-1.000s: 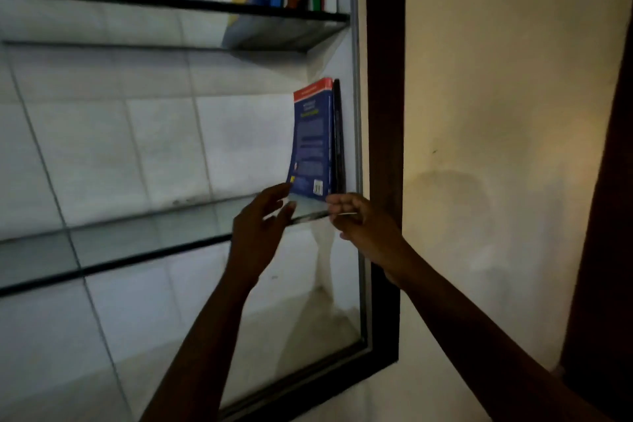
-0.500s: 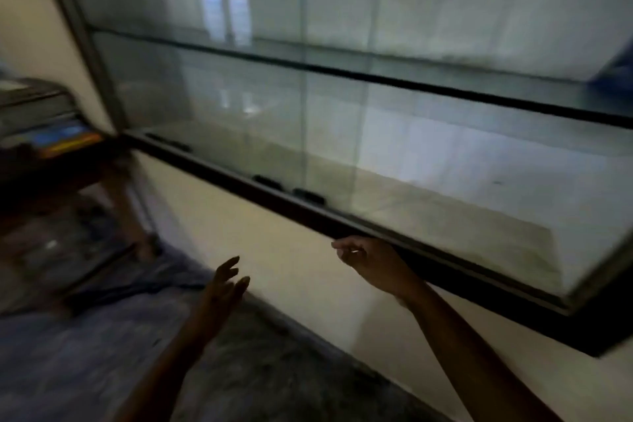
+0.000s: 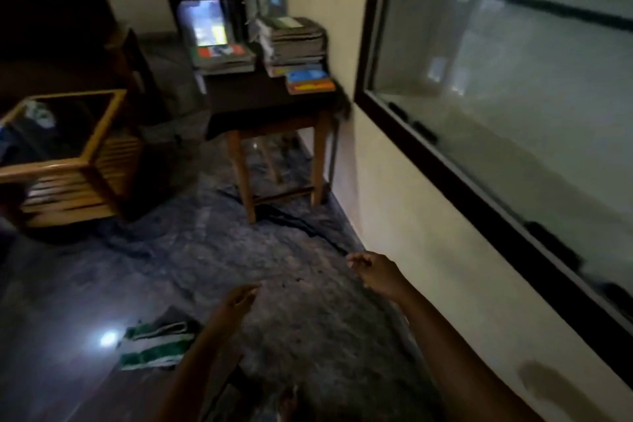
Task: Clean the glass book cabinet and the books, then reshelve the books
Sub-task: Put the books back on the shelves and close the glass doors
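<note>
Nearest, the left grip (image 3: 239, 301) and right grip (image 3: 373, 271) hang empty above the floor (image 3: 205, 250), both loosely open. A striped cloth (image 3: 154, 346) lies on the floor just left of the left grip. Right of the right grip runs the glass cabinet (image 3: 445, 161). Well beyond both grips, stacked books (image 3: 291, 44) sit on the bench (image 3: 267, 103).

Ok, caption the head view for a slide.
Empty left hand and right hand hover beside the glass cabinet; book stacks wait on a wooden table, striped cloth on the floor.
</note>
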